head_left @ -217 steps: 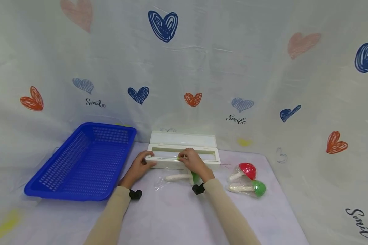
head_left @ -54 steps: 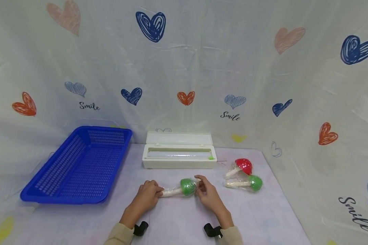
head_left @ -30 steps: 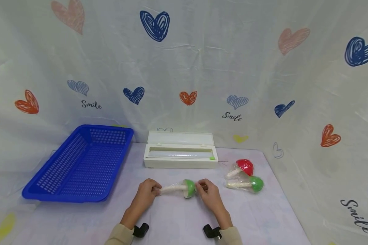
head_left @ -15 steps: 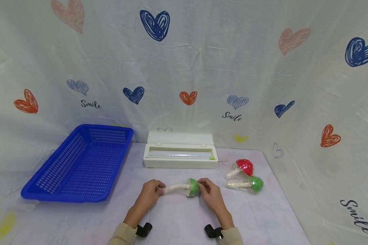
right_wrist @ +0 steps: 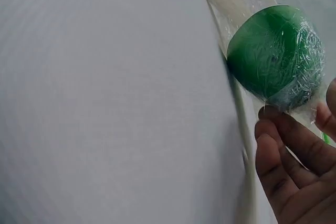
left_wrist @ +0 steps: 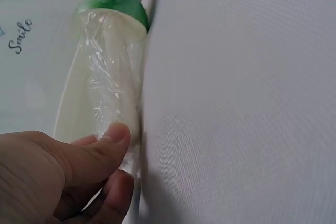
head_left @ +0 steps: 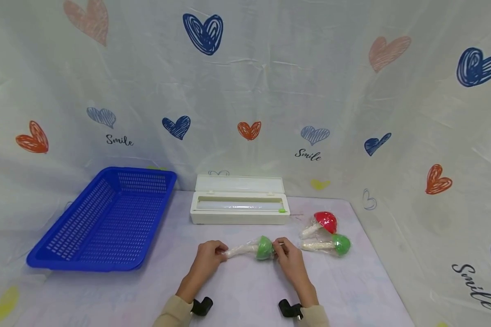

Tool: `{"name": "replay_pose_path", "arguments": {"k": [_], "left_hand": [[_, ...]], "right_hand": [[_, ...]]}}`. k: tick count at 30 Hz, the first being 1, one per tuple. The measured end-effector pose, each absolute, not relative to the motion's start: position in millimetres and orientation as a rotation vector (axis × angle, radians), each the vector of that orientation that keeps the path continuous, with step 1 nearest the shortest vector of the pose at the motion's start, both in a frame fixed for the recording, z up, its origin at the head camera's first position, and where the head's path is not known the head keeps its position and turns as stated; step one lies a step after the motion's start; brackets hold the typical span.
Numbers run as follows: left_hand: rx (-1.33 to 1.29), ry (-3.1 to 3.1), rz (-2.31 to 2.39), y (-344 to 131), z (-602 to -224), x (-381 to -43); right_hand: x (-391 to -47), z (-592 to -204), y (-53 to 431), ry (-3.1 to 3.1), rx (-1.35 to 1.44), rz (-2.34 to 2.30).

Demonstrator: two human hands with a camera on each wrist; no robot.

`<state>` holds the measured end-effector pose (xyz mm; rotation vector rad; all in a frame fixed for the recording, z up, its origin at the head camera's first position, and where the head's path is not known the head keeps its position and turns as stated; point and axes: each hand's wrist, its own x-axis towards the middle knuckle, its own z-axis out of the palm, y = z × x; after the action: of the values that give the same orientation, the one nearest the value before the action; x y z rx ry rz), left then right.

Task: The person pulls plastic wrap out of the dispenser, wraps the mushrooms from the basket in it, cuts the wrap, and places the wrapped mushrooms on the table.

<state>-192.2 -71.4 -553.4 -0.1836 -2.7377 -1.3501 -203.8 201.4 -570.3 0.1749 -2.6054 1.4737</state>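
A toy mushroom [head_left: 264,248] with a green cap and pale stem lies crosswise between my two hands, wrapped in clear film. My left hand [head_left: 207,261] pinches the film at the stem's end; thumb and fingertips show there in the left wrist view. At the other end, my right hand [head_left: 290,263] has its fingertips on the bunched film by the cap. The right wrist view shows that green cap [right_wrist: 273,51] with film creased over it. Behind the hands stands a white cling film dispenser [head_left: 239,219], lid raised, with a film roll inside and a green slider [head_left: 282,210] at right.
To the right lie a red-capped mushroom [head_left: 325,221] and another green-capped mushroom [head_left: 341,245], both in film. A blue perforated basket [head_left: 86,265] occupies the left side. A heart-printed curtain [head_left: 245,81] hangs behind the table.
Both hands were at the dispenser, with the mushroom in front of it; they have since come down to its two ends. Over the last second, hands and mushroom have shifted slightly right.
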Motion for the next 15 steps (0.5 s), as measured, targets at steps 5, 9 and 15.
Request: {"name": "replay_pose_path", "arguments": {"k": [5,9,15], "left_hand": [[-0.251,-2.748,-1.359,-61.2,-553.4,-195.6],[-0.287,-2.740,-1.383,-48.4,-554.1,-197.5],[-0.389,-2.709,-1.443,-21.3,-555.8,-198.6]], "right_hand": [[-200.0,-568.5,214.8,-2.643,0.169,1.517],[-198.3,-569.4,229.1,-2.598,0.101,1.501],[-193.8,-573.4,250.7,-2.546,-0.027,1.387]]}}
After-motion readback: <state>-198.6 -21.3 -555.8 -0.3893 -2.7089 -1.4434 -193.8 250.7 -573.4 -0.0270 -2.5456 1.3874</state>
